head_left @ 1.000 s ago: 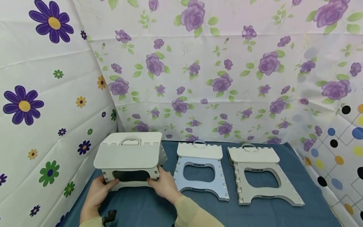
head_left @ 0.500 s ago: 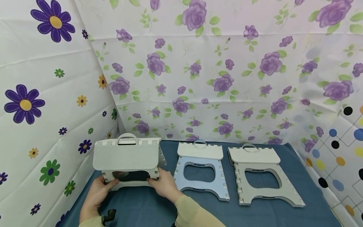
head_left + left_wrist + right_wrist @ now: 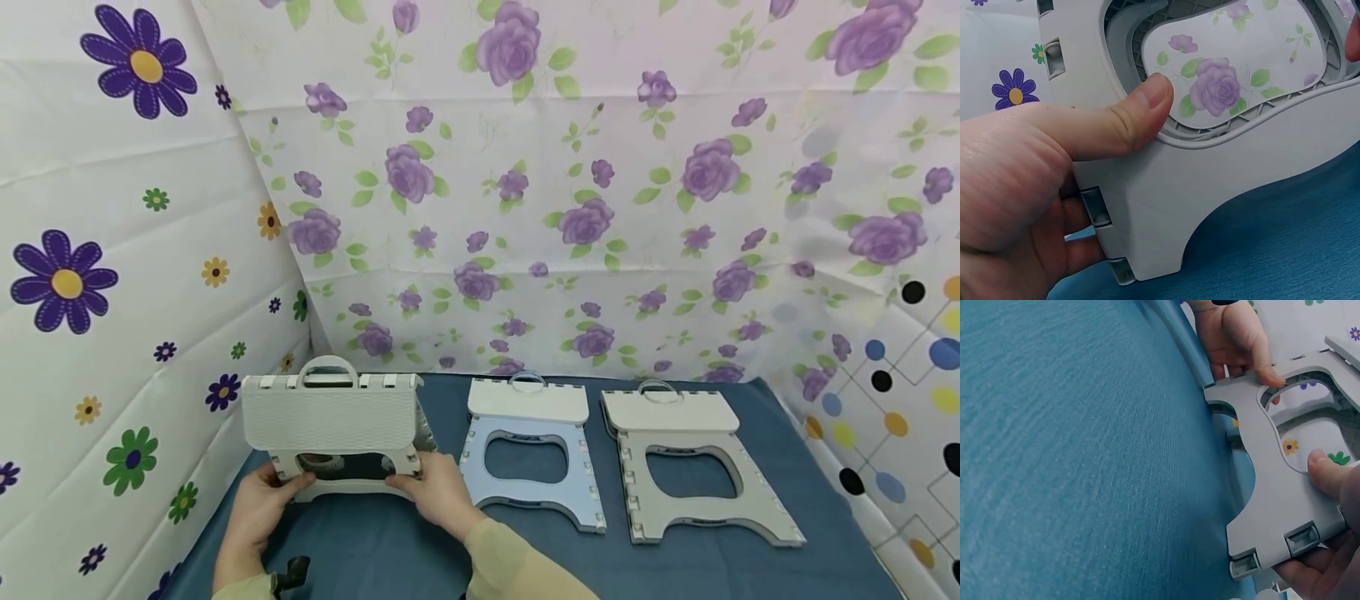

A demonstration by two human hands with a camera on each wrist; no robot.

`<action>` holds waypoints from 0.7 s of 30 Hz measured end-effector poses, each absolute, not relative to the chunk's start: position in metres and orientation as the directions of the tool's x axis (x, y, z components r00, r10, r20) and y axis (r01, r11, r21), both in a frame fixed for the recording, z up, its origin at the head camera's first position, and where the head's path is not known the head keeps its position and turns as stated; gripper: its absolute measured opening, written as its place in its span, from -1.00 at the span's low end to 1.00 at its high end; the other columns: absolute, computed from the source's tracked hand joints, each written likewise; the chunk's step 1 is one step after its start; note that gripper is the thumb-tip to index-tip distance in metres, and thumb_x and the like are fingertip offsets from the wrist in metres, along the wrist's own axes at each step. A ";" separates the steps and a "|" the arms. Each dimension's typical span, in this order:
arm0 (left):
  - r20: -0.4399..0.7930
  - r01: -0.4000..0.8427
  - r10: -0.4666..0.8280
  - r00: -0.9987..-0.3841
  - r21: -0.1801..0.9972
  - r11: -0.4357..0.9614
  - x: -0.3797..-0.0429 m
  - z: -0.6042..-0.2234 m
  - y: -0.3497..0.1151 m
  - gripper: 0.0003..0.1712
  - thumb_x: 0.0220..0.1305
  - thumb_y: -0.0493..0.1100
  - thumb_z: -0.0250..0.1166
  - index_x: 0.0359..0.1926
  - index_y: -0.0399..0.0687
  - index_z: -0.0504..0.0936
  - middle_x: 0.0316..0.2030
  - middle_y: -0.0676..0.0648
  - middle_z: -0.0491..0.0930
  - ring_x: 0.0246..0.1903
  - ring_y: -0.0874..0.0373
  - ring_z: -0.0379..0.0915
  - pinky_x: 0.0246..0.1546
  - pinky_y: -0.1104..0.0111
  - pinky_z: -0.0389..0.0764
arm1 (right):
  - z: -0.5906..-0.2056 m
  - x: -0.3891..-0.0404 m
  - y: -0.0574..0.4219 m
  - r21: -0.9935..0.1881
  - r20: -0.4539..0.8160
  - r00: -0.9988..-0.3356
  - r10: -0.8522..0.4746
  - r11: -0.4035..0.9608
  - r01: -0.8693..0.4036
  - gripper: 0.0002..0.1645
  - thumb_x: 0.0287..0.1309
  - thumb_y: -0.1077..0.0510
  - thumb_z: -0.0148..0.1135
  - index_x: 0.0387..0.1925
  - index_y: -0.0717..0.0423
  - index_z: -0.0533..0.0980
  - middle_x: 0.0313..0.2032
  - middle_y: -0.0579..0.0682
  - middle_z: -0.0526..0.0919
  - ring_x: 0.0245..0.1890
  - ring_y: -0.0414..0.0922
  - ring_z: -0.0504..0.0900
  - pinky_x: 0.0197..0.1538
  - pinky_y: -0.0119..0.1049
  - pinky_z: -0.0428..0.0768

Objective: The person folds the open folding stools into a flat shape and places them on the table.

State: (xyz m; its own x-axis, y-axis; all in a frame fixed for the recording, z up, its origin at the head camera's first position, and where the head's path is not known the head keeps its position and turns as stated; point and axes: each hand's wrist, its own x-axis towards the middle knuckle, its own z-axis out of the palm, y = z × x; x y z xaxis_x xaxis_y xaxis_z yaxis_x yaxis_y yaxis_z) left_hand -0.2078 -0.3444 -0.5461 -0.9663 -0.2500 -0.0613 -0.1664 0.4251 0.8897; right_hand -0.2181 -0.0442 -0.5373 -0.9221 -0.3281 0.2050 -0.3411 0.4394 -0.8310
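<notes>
A white-topped folding stool [image 3: 330,421] stands part-folded at the left of the table, its seat bent along the middle hinge and its loop handle [image 3: 328,363] upright on the ridge. My left hand [image 3: 258,504] grips the left side of the light grey front leg panel [image 3: 1154,194], thumb over the edge of the cut-out and fingers behind. On the panel's right side, my right hand [image 3: 442,490] holds the same way, thumb [image 3: 1329,472] at the cut-out and fingers wrapped beneath. Some fingertips show through the opening in the head view.
Right of my hands lie two flat-folded stools, a blue one [image 3: 532,402] and a grey one [image 3: 671,412], both with white tops. A dark blue cloth [image 3: 375,558] covers the table. Patterned sheets [image 3: 450,208] hang behind and at both sides.
The seat has gone from nearly flat to bent: its rear half has tipped out of sight and the handle has risen upright. Both hands keep their hold on the leg panel.
</notes>
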 end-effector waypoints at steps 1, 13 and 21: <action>-0.066 -0.170 -0.248 -0.966 0.890 0.423 -0.208 -0.547 -0.344 -0.31 0.35 -0.07 0.57 0.31 -0.45 0.58 0.13 -0.27 0.71 -0.14 0.34 0.55 -0.17 0.44 0.57 | -0.537 -0.218 -0.044 -0.834 0.198 -0.923 -0.331 0.438 -0.336 -0.69 0.31 -0.07 0.52 0.00 -0.04 0.79 -0.12 -0.20 0.84 -0.19 -0.39 0.72 -0.15 -0.32 0.67; -0.059 -0.155 -0.224 -0.973 0.885 0.440 -0.212 -0.549 -0.342 -0.23 0.41 -0.10 0.52 0.44 -0.37 0.41 0.30 -0.38 0.57 0.01 0.25 0.52 -0.12 0.49 0.53 | -0.537 -0.217 -0.045 -0.839 0.179 -0.928 -0.327 0.442 -0.317 -0.85 0.31 -0.07 0.51 -0.16 -0.16 0.78 -0.16 -0.26 0.83 -0.15 -0.38 0.73 -0.15 -0.32 0.67; -0.108 -0.181 -0.242 -0.964 0.934 0.307 -0.216 -0.547 -0.341 0.05 0.40 -0.17 0.52 0.60 -0.31 0.01 0.43 -0.47 0.38 0.00 0.41 0.42 -0.13 0.56 0.48 | -0.540 -0.213 -0.046 -0.843 0.172 -0.933 -0.316 0.443 -0.306 -0.79 0.36 -0.11 0.48 -0.05 -0.19 0.77 -0.06 -0.26 0.82 -0.07 -0.35 0.74 -0.07 -0.28 0.70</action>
State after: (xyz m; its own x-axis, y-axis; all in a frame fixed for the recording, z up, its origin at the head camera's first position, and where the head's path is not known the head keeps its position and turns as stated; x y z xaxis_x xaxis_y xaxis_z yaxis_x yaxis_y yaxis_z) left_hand -0.2162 -0.3406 -0.5475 -0.9643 -0.2418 -0.1076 -0.1813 0.3071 0.9342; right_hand -0.2129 -0.0465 -0.5402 -0.9329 -0.3164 0.1719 -0.3055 0.4430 -0.8429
